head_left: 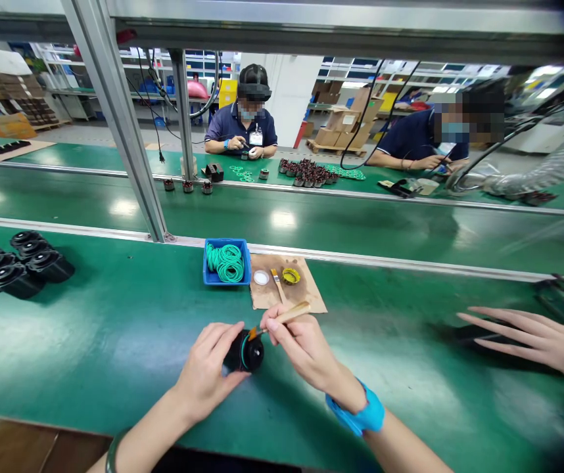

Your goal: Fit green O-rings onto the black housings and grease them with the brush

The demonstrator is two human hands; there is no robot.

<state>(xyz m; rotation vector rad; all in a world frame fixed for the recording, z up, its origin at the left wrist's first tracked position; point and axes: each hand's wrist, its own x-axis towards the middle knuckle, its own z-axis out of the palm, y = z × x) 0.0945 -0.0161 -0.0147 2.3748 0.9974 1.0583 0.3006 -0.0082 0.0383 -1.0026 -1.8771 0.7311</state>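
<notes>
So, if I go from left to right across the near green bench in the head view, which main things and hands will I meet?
Cluster of black parts, left hand, held black part, right hand, blue wristband, another person's hand.

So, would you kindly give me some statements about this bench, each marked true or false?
1. The right hand holds a brush. True.
2. The left hand lies flat on the bench. False: it grips a black part.
3. The blue tray holds green rings. True.
4. The second brush lies inside the blue tray. False: it lies on the cardboard.
5. A bright blue band circles the left wrist. False: it is on the right wrist.
</notes>
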